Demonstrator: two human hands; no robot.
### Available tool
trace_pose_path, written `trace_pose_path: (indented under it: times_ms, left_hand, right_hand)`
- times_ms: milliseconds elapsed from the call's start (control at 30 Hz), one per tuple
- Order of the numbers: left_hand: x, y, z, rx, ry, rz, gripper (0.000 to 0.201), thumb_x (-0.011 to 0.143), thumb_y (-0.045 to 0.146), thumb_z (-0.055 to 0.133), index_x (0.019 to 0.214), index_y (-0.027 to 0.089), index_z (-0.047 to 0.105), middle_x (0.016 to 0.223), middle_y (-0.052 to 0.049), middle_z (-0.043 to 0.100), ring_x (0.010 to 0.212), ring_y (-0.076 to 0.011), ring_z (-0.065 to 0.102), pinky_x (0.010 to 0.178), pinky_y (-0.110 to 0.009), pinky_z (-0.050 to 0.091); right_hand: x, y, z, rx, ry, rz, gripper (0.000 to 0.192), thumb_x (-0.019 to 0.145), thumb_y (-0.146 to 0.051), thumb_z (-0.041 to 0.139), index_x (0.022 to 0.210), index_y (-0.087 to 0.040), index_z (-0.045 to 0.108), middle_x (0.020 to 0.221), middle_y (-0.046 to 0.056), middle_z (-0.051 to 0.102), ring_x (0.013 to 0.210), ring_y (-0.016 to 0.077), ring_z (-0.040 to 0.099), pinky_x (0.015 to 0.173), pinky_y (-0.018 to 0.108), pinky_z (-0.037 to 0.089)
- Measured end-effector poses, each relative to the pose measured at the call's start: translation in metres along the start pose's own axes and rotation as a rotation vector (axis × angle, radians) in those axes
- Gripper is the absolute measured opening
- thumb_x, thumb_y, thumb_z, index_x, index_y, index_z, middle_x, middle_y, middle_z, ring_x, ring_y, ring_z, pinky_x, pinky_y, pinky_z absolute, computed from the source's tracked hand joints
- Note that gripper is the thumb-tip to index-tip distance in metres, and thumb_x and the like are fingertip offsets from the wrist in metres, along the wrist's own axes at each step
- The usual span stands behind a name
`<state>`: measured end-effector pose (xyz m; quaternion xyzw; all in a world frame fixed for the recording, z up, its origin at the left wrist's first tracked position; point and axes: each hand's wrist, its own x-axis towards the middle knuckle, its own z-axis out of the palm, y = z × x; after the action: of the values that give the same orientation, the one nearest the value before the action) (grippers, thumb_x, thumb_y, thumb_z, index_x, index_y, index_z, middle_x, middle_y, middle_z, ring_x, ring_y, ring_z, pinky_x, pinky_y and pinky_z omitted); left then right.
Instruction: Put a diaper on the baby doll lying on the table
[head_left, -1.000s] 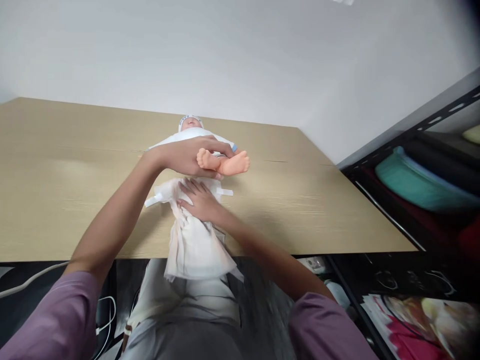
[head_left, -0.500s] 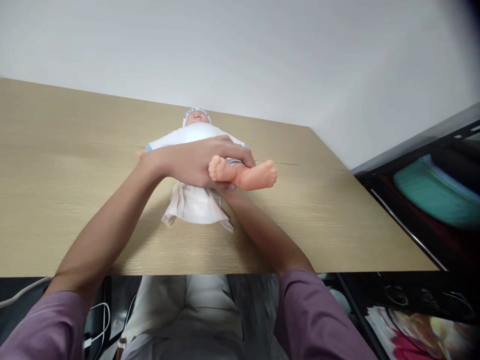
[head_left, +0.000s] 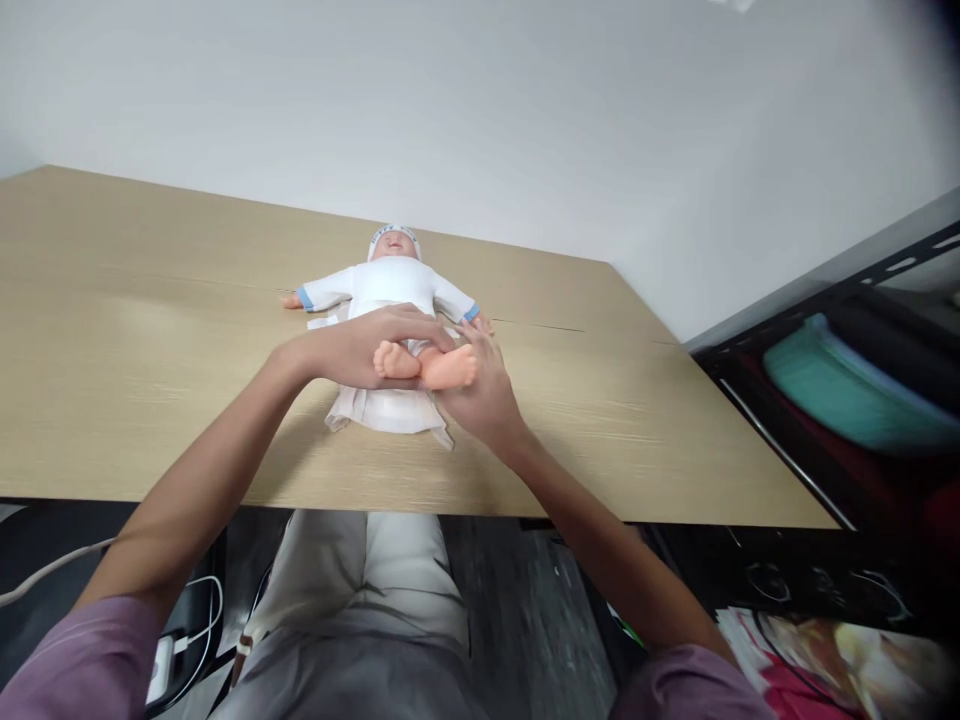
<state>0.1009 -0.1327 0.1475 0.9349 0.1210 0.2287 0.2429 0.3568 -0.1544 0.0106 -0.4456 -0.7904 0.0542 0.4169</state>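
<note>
So there's a baby doll (head_left: 390, 285) lying on its back on a light wood desk (head_left: 150, 400), roughly in the middle, head pointing to the far side toward the white wall (head_left: 480, 110). It's got a white top with blue cuffs and a little cap, arms out to each side.

The left hand (head_left: 352, 350) comes in from the near left and is curled around the doll's legs (head_left: 427, 365), fingers wrapped over the top of them, so the two bare feet stick out toward the near side and sit a bit above the desk. The right hand (head_left: 484, 385) is just on the right of those feet, touching the right one, fingers loosely spread and pointing to the far side; can't really tell if it's gripping anything or just resting there.

Under the doll's bottom there's a white diaper (head_left: 386, 410), spread flat on the desk, with its near edge poking out below the feet and a bit of it showing on the left by the doll's arm.

Both sleeves are purple, and light grey trousers show below the near edge of the desk. On the right there's a dark shelf (head_left: 825, 330) with a teal thing (head_left: 847, 385) on it, well apart from the doll. Near left, under the desk, some white cables (head_left: 187, 620) lie on the floor.
</note>
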Motion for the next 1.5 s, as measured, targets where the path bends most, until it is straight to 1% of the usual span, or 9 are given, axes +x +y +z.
trace_pose_path:
  times_ms: [200,400,600,900,1067,1200,1300,1400,1500]
  left_hand:
    - [-0.027,0.006,0.019,0.016,0.065,-0.080,0.035,0.109,0.037,0.070,0.143,0.029,0.073,0.153,-0.010,0.074,0.141,-0.0317,0.067,0.120,-0.048,0.052]
    - [-0.103,-0.017,0.007,0.292,0.051,-0.194,0.033,0.106,0.043,0.075,0.134,0.026,0.079,0.147,-0.011,0.080,0.144,-0.0360,0.065,0.129,-0.053,0.044]
    - [-0.152,-0.045,0.019,0.415,-0.053,-0.251,0.058,0.089,0.008,0.071,0.142,0.031,0.078,0.163,-0.010,0.072,0.158,-0.0393,0.058,0.131,-0.059,0.042]
    - [-0.147,-0.038,0.028,0.447,-0.124,-0.294,0.066,0.085,0.001,0.071,0.144,0.029,0.076,0.164,-0.011,0.070,0.158,-0.0384,0.055,0.131,-0.059,0.042]
    - [-0.141,-0.027,0.035,0.418,-0.064,-0.314,0.038,0.109,0.019,0.056,0.142,0.026,0.074,0.156,-0.011,0.074,0.149,-0.0357,0.059,0.127,-0.054,0.045]
    - [-0.132,-0.017,0.052,0.498,-0.026,-0.395,0.050,0.108,0.061,0.067,0.140,0.022,0.070,0.151,-0.017,0.073,0.140,-0.0433,0.058,0.122,-0.059,0.046]
    - [-0.126,-0.017,0.061,0.559,-0.021,-0.414,0.056,0.105,0.065,0.070,0.137,0.020,0.070,0.146,-0.020,0.072,0.136,-0.0453,0.057,0.117,-0.059,0.047]
    - [-0.121,-0.025,0.057,0.504,0.027,-0.455,0.036,0.113,0.048,0.056,0.127,0.021,0.074,0.126,-0.016,0.077,0.122,-0.0394,0.062,0.111,-0.055,0.048]
    - [-0.111,-0.034,0.043,0.362,0.176,-0.541,0.037,0.114,0.052,0.051,0.115,0.023,0.074,0.109,-0.011,0.078,0.108,-0.0340,0.065,0.101,-0.047,0.049]
  right_hand:
    - [-0.003,-0.036,-0.018,0.190,-0.085,-0.121,0.074,0.103,-0.028,0.068,0.173,-0.031,0.044,0.169,0.011,0.062,0.157,0.0330,0.061,0.135,0.056,0.051]
    - [-0.019,0.003,-0.031,0.063,-0.237,-0.270,0.051,0.104,-0.023,0.051,0.150,-0.031,0.072,0.160,0.008,0.070,0.159,0.0313,0.060,0.145,0.060,0.034]
    - [-0.026,0.040,-0.026,-0.065,-0.375,-0.413,0.046,0.109,-0.018,0.045,0.140,-0.028,0.078,0.160,0.008,0.073,0.163,0.0292,0.058,0.142,0.064,0.041]
    - [-0.019,0.036,-0.046,-0.016,-0.495,-0.418,0.045,0.113,-0.014,0.051,0.150,-0.027,0.075,0.166,0.009,0.069,0.166,0.0273,0.055,0.137,0.056,0.050]
    - [-0.010,0.029,-0.067,0.026,-0.612,-0.350,0.058,0.105,-0.006,0.055,0.153,-0.033,0.074,0.170,0.005,0.066,0.162,0.0263,0.060,0.133,0.052,0.055]
    - [-0.017,0.007,-0.062,-0.051,-0.522,-0.316,0.039,0.114,-0.027,0.058,0.148,-0.027,0.076,0.160,0.011,0.073,0.156,0.0317,0.065,0.140,0.066,0.042]
    - [-0.032,-0.011,-0.042,-0.166,-0.419,-0.319,0.052,0.107,-0.052,0.074,0.149,-0.022,0.073,0.152,0.018,0.076,0.156,0.0407,0.063,0.144,0.076,0.026]
    - [-0.041,-0.019,-0.024,-0.230,-0.330,-0.258,0.036,0.110,-0.044,0.070,0.139,-0.023,0.076,0.149,0.019,0.076,0.151,0.0411,0.065,0.138,0.071,0.038]
    - [-0.029,-0.015,-0.016,-0.172,-0.251,-0.104,0.026,0.117,-0.035,0.055,0.116,-0.025,0.079,0.122,0.016,0.083,0.124,0.0346,0.076,0.113,0.054,0.059]
